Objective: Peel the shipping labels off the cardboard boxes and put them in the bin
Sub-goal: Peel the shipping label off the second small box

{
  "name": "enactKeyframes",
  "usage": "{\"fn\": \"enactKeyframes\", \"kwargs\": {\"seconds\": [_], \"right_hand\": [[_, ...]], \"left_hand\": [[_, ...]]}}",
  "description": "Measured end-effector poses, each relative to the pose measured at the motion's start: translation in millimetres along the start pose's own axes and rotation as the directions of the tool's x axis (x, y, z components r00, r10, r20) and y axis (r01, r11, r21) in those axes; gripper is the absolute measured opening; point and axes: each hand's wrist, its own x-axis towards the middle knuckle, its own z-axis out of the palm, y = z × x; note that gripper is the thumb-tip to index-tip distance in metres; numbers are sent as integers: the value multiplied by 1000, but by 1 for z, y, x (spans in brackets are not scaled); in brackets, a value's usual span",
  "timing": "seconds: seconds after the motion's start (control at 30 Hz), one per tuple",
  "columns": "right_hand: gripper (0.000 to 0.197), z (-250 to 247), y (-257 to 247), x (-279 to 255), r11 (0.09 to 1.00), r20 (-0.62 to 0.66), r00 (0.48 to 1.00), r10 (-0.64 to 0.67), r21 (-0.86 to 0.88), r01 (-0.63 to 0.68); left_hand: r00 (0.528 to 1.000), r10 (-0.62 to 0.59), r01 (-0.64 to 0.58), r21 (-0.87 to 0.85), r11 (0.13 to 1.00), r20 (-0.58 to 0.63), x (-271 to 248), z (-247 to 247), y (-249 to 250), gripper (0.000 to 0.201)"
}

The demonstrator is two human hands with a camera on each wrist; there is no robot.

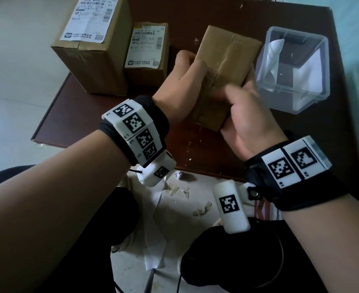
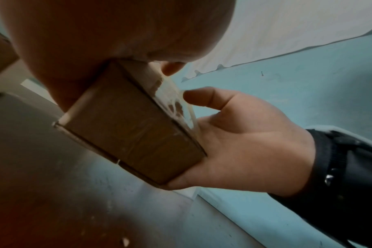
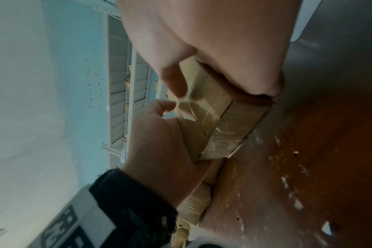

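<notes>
Both hands, left (image 1: 181, 81) and right (image 1: 249, 115), grip the box (image 1: 225, 66) above the counter (image 1: 216, 15), beside the bin (image 1: 314, 96). Box looks light and stiff; its tape (image 2: 172, 102) thin, likely tears. Best pinched at the lifted edge.

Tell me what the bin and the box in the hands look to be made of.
Bin: clear, glossy rigid plastic by the look; the white sheets inside show through its walls.
Held box: matte brown cardboard, with shiny clear tape along its seam.

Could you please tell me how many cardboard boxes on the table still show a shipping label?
2: the tall box at far left and the smaller box beside it. The held box shows none; its underside is hidden.
</notes>
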Motion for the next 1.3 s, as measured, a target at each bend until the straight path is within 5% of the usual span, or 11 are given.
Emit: {"fn": "enactKeyframes", "kwargs": {"seconds": [0.13, 0.33, 0.5, 0.63, 0.83, 1.0, 1.3], "right_hand": [[61, 0, -4, 3, 999, -9, 1000, 12, 39, -12], [86, -5, -4, 2, 1000, 25, 1000, 7, -31, -6], [49, -4, -9, 4, 998, 30, 999, 21, 56, -22], [65, -5, -7, 2, 999, 38, 999, 19, -33, -17], [51, -3, -4, 5, 1000, 26, 999, 19, 16, -20], [83, -8, -10, 7, 996, 74, 996, 49, -73, -43], [69, -8, -8, 9, 998, 13, 998, 58, 4, -58]], "left_hand": [[1000, -6, 6, 10, 1000, 4, -1, 1, 2, 30], [1000, -21, 21, 25, 999, 2, -3, 1, 2, 31], [999, -36, 36, -2, 999, 19, -5, 1, 6, 29], [997, -60, 60, -10, 998, 41, -5, 0, 4, 31], [997, -60, 61, -8, 998, 48, -4, -2, 5, 31], [995, -85, 84, 28, 996, 47, -5, -1, 5, 33], [993, -97, 96, 15, 995, 71, 3, 0, 1, 38]]}}
